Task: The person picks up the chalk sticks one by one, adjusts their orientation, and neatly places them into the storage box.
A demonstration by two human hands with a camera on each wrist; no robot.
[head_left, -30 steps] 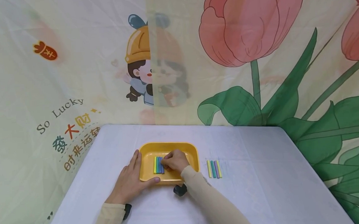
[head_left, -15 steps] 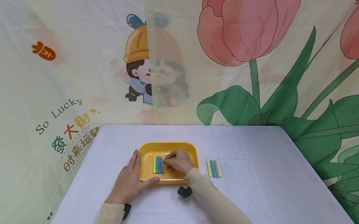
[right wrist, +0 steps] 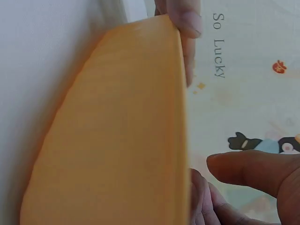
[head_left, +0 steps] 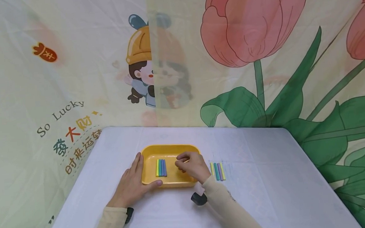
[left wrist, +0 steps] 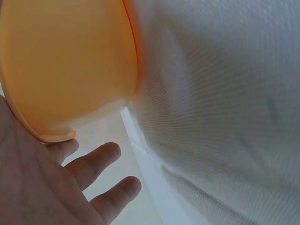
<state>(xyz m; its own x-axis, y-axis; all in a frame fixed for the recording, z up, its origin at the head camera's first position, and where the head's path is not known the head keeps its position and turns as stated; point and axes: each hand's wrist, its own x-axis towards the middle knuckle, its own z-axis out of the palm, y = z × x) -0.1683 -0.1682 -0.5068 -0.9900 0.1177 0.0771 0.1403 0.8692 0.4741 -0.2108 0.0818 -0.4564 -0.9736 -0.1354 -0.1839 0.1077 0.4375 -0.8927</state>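
In the head view a shallow yellow tray point(head_left: 171, 147) stands on the white-covered table. Several slim chalk-like sticks point(head_left: 161, 168), yellow, green and blue-violet, lie side by side in its left half. My left hand point(head_left: 129, 186) rests at the tray's left end, fingers straight along that side and thumb over the front rim. Over the tray's right half hovers my right hand point(head_left: 191, 166), fingers loosely bent. In the right wrist view its thumb point(right wrist: 248, 169) stands apart from the bent fingers, with nothing visible between them. The tray's wall hides the sticks from both wrist views.
To the right of the tray, several more sticks point(head_left: 218, 172) in yellow, green and violet lie in a row on the table point(head_left: 265, 178). A printed cloth point(head_left: 180, 59) with tulips and a cartoon figure hangs behind the table's back edge.
My right hand has drawn back to the right, away from the row of sticks in the tray. The left hand and tray have stayed put.
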